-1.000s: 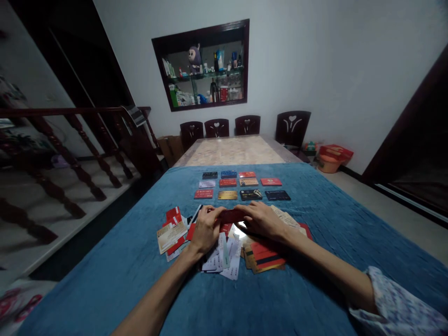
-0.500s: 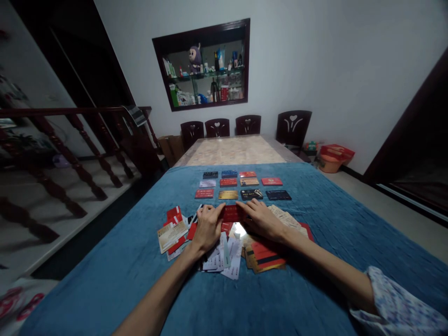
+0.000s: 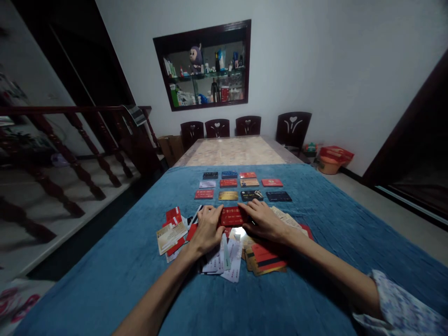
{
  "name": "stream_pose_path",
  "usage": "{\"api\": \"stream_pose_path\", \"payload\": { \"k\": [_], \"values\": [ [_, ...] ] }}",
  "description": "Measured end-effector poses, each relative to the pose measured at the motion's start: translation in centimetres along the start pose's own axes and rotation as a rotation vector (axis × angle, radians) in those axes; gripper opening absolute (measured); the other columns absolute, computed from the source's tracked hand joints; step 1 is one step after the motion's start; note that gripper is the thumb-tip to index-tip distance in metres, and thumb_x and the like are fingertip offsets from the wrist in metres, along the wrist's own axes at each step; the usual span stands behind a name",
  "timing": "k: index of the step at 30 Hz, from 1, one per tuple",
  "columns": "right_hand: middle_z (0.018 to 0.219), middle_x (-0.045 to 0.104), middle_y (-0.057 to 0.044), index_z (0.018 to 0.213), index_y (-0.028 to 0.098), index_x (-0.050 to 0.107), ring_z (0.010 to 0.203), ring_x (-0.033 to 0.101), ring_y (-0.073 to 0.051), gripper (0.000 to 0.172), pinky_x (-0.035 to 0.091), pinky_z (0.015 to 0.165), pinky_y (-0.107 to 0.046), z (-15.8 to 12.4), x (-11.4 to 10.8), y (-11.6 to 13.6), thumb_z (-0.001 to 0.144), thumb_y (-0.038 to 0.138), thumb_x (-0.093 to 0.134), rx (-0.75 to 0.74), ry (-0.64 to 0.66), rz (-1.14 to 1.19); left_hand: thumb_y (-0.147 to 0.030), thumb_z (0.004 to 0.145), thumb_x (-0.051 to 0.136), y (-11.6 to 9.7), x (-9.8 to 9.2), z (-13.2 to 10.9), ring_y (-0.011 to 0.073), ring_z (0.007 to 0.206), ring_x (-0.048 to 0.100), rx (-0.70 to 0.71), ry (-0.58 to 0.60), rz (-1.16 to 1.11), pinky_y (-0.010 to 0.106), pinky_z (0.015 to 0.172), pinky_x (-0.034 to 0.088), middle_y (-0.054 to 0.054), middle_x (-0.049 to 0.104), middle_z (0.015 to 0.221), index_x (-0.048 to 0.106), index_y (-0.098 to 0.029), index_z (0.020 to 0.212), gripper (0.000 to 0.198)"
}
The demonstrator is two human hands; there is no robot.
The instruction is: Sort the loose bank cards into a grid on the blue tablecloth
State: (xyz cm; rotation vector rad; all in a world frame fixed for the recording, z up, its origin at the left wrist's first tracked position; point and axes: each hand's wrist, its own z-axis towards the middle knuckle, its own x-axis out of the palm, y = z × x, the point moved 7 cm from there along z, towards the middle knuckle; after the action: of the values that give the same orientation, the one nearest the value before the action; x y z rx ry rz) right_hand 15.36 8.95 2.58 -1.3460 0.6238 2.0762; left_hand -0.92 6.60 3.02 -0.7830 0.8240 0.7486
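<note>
Two bare hands meet in front of me on my head view, sharing one red card (image 3: 233, 217). I have the left hand (image 3: 206, 227) narrowed on its left end, thumb low and fingertips at the top corner, while the right hand (image 3: 263, 219) grips the opposite end. The card sits between them with its pale print facing me; from here I cannot tell whether it is a single card or a squared stack, nor whether its lower edge touches anything.

Close around the wrists I see loose cards in several heaps. To the left lies a pile of red and cream cards (image 3: 171, 235); between the forearms, white cards (image 3: 232, 261) fan toward me; by the right forearm are gold and red cards (image 3: 269, 256), with a spread of cream cards (image 3: 285, 217) partly behind that hand. A bright glare falls just below the red card.

Beyond the fingers I count eleven neat stacks in three rows: four in front, including a gold stack (image 3: 228, 196) and a black stack (image 3: 251, 195), four in the middle, three at the back. Everything rests on a blue cloth (image 3: 140, 284) covering the table's near part.
</note>
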Motion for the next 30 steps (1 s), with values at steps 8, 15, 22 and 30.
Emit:
{"api": "stream_pose_path", "payload": {
  "k": [8,15,22,30],
  "values": [
    [0.107,0.061,-0.014,0.137,0.018,0.049,0.098,0.049,-0.027,0.052,0.043,0.082,-0.040,-0.1,-0.4,-0.2,0.086,0.029,0.058,-0.035,-0.033,0.015,-0.013,0.078,0.057,-0.7,-0.1,0.5,0.0320,0.113,0.047,0.058,0.042,0.094,0.053,0.096,0.035,0.013,0.062,0.113,0.051,-0.016,0.131,0.054],
    [0.111,0.060,-0.016,0.135,0.015,0.050,0.100,0.049,-0.028,0.053,0.043,0.082,-0.040,0.0,-0.7,-0.4,0.086,0.033,0.060,-0.006,0.033,-0.005,-0.020,0.080,0.059,-1.2,-0.5,1.3,0.0329,0.114,0.046,0.156,0.106,0.185,0.054,0.096,0.034,0.014,0.060,0.116,0.056,-0.017,0.122,0.043],
    [0.114,0.059,-0.016,0.130,0.015,0.055,0.105,0.047,-0.030,0.053,0.042,0.083,-0.041,0.8,-1.0,-0.8,0.085,0.042,0.064,0.025,0.143,-0.011,-0.021,0.079,0.059,-0.5,-0.3,2.2,0.0307,0.112,0.046,0.204,0.176,0.152,0.054,0.097,0.033,0.011,0.060,0.111,0.057,-0.019,0.116,0.037],
    [0.119,0.057,-0.016,0.127,0.018,0.058,0.109,0.046,-0.031,0.049,0.042,0.085,-0.043,1.9,-1.1,-1.3,0.083,0.039,0.065,0.072,0.224,-0.008,-0.026,0.082,0.056,0.3,-0.1,3.3,0.0303,0.113,0.044,0.168,0.305,0.139,0.054,0.099,0.030,0.011,0.058,0.114,0.057,-0.020,0.114,0.032]
  ]
}}
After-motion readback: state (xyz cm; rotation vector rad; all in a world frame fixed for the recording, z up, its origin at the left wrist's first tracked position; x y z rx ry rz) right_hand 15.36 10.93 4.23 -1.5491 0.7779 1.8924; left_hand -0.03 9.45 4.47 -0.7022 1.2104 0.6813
